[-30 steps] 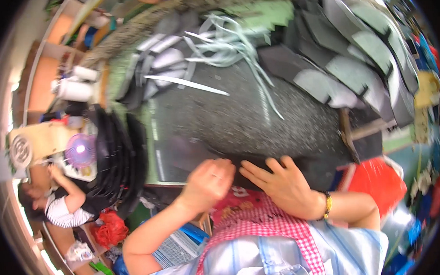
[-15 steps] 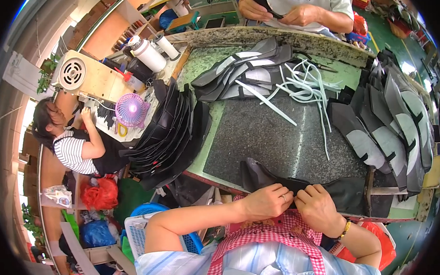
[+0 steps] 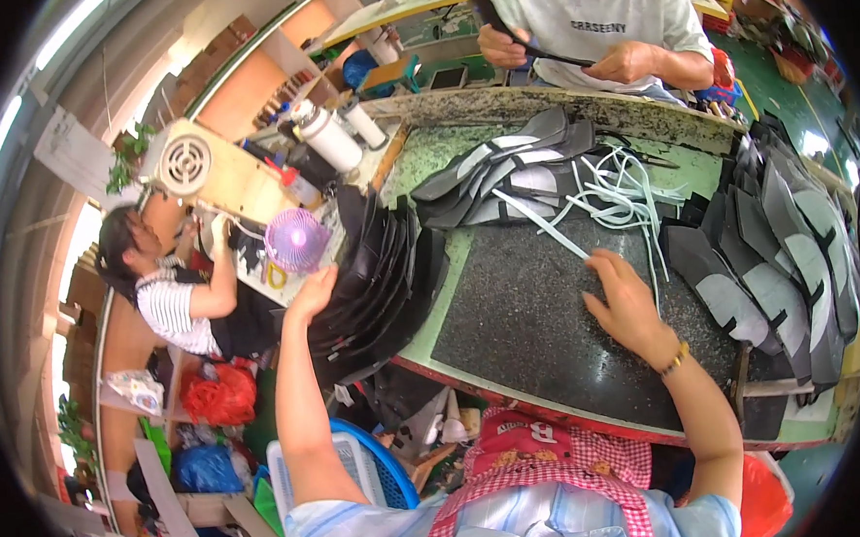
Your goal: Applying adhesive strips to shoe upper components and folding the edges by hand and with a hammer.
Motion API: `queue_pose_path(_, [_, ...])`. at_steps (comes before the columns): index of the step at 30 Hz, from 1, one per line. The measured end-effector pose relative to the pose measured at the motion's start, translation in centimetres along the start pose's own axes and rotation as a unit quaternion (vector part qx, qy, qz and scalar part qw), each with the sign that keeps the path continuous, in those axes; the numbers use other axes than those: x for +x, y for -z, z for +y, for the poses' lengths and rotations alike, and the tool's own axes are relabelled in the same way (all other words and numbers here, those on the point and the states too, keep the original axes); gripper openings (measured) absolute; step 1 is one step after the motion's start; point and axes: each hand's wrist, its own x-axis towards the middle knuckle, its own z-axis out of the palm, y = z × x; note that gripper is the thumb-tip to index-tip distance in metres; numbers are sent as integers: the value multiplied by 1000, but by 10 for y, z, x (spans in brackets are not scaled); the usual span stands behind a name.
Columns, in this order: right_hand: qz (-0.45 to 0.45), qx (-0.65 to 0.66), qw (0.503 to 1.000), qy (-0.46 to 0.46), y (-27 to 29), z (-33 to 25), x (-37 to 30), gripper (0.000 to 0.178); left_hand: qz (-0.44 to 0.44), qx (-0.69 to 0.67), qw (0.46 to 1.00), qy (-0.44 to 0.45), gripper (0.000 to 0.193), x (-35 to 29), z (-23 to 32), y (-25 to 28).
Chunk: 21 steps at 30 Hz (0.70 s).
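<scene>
My left hand [image 3: 313, 293] is out at the left edge of a tall stack of black curved pieces [image 3: 382, 286], just below a small purple fan [image 3: 296, 240]. Its fingers look stretched out, and no separate piece shows in it. Over the dark work board [image 3: 510, 303], my right hand [image 3: 626, 302] has its fingers apart and holds nothing. Its fingertips are close to the end of a pale strip [image 3: 544, 226]; whether they touch it I cannot tell. That strip lies beside a tangle of pale strips [image 3: 620, 186] and a pile of grey-and-white pieces [image 3: 502, 163].
Layered grey-and-white pieces [image 3: 789, 259] cover the table's right end. Across the table, a person [image 3: 592, 27] holds a black strip-like piece [image 3: 525, 45]. Another person [image 3: 174, 292] sits by a sewing machine [image 3: 226, 172] on the left. A blue basket [image 3: 387, 465] stands below the table edge.
The black piece that both hands held at the front edge is gone from them. My left hand has moved left to the black stack; my right hand has moved forward toward the pale strips.
</scene>
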Motion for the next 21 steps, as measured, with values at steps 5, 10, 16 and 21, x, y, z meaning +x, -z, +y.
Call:
queue_pose_path(5, [-54,-47,982,-176,-30,24,65,35,194,237,946,-108,32,-6,110,-24])
queue_pose_path(10, [-132,-36,979,-153,-16,28,62,9,152,107,933,-307,52,37,224,-96])
queue_pose_path(16, [-155,628,682,-343,26,25,-40,20,-35,26,962,-268,67,140,234,-141])
queue_pose_path(21, [-28,802,540,-254,35,8,-111,13,86,94,928,-351,55,126,249,-125])
